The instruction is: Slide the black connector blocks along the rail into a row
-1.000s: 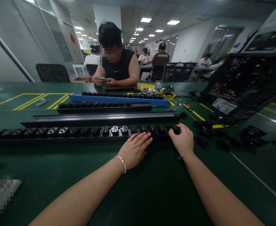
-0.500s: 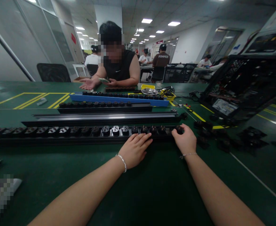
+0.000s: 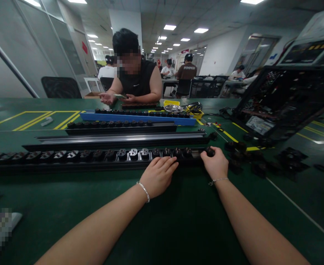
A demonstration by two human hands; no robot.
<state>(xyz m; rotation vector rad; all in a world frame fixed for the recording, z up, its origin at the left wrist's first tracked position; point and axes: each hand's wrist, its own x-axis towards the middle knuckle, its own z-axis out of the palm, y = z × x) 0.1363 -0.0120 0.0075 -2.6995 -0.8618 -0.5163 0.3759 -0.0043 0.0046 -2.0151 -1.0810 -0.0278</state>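
Observation:
A long black socket strip [image 3: 68,156] lies across the green table [image 3: 162,221] in front of me, filled with several black socket modules. My left hand [image 3: 157,176] rests flat on the strip's near edge, fingers stretched out toward the modules. At the strip's right end my right hand [image 3: 214,165] is closed, fingers pinched on a black socket module [image 3: 209,151].
Behind the strip lie a long metal rail [image 3: 123,139], another black strip [image 3: 120,127] and a blue strip [image 3: 136,117]. Loose black modules [image 3: 261,162] are scattered at the right, beside a black crate [image 3: 286,99]. A person [image 3: 134,75] sits across the table holding a phone.
My hands have hardly moved; the right hand stays at the strip's end. The person opposite opened a hand outward, then drew it back.

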